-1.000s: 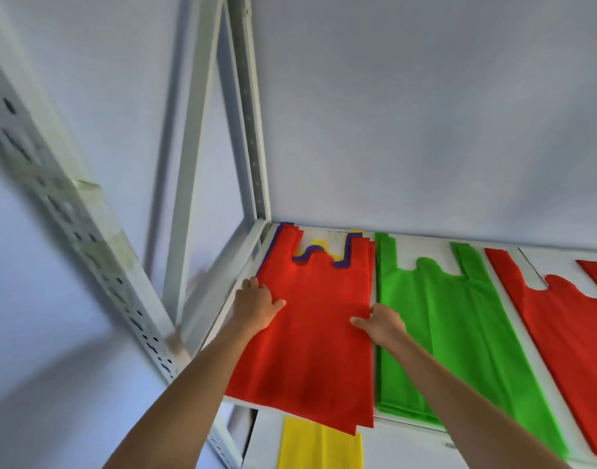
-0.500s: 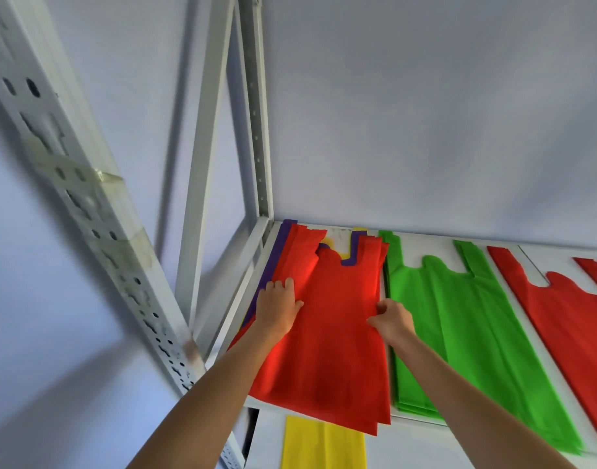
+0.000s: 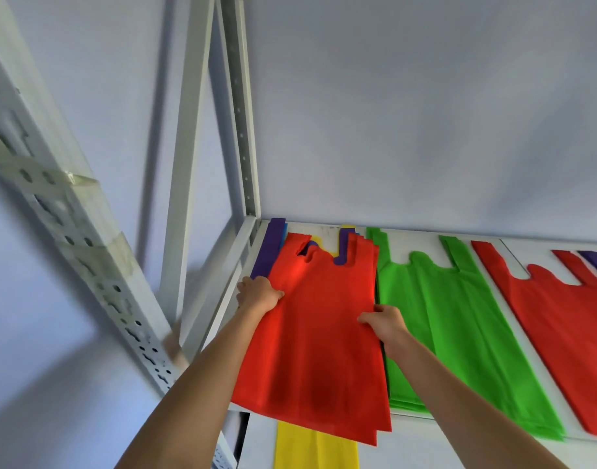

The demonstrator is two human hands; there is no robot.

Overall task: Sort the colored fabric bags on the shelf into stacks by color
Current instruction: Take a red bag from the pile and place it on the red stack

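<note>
A red bag (image 3: pixel 320 336) tops a mixed pile at the left end of the white shelf (image 3: pixel 412 233). Purple (image 3: pixel 271 247), blue and yellow bags peek out beneath it at the back. My left hand (image 3: pixel 258 294) grips the red bag's left edge, fingers curled over the fabric. My right hand (image 3: pixel 386 324) pinches its right edge. To the right lies a green stack (image 3: pixel 459 326), then a red stack (image 3: pixel 567 336) with a purple bag (image 3: pixel 596 260) at the far right edge.
A yellow bag (image 3: pixel 315 450) lies on the lower shelf under the pile. White perforated uprights (image 3: pixel 243 106) and a diagonal brace (image 3: pixel 185 164) stand at the left. A pale wall (image 3: pixel 425 106) runs behind the shelf.
The top red bag has slid right and forward off the pile, baring the purple bag along the left edge. Both hands went from resting flat to gripping its side edges.
</note>
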